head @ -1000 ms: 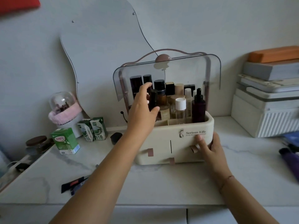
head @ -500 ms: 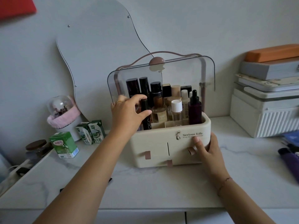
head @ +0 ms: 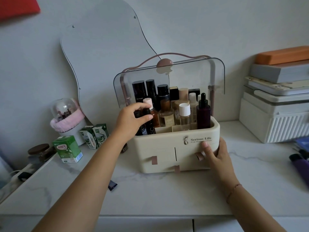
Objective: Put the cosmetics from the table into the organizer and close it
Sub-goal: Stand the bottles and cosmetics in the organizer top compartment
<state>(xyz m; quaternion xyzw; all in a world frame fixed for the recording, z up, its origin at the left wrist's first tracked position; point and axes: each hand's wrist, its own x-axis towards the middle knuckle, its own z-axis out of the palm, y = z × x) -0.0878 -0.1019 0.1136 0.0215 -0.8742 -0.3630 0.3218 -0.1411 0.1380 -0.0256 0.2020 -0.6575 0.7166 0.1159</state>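
Observation:
A cream organizer (head: pixel 167 148) stands mid-table with its smoky transparent lid (head: pixel 192 77) swung up under a pink handle. Several bottles fill it, among them a dark dropper bottle (head: pixel 203 113) and a clear bottle with a white cap (head: pixel 184 115). My left hand (head: pixel 132 118) is at the organizer's left end, thumb and fingers pinched around a slim black tube (head: pixel 148 121) standing inside. My right hand (head: pixel 215 153) grips the organizer's front right corner. A dark sachet (head: pixel 112 185) lies on the table in front, partly hidden by my left forearm.
Left of the organizer stand a green carton (head: pixel 67 149), two small cartons (head: pixel 94 136), a domed pink holder (head: pixel 66 116) and a dark-lidded jar (head: pixel 39 152). A wavy mirror (head: pixel 103 52) leans on the wall. Stacked boxes (head: pixel 275 111) sit at right, a purple object (head: pixel 301 166) near the edge.
My left hand came down and left from the tall bottles at the back to the organizer's left end, still around the black tube. My right hand stayed on the corner.

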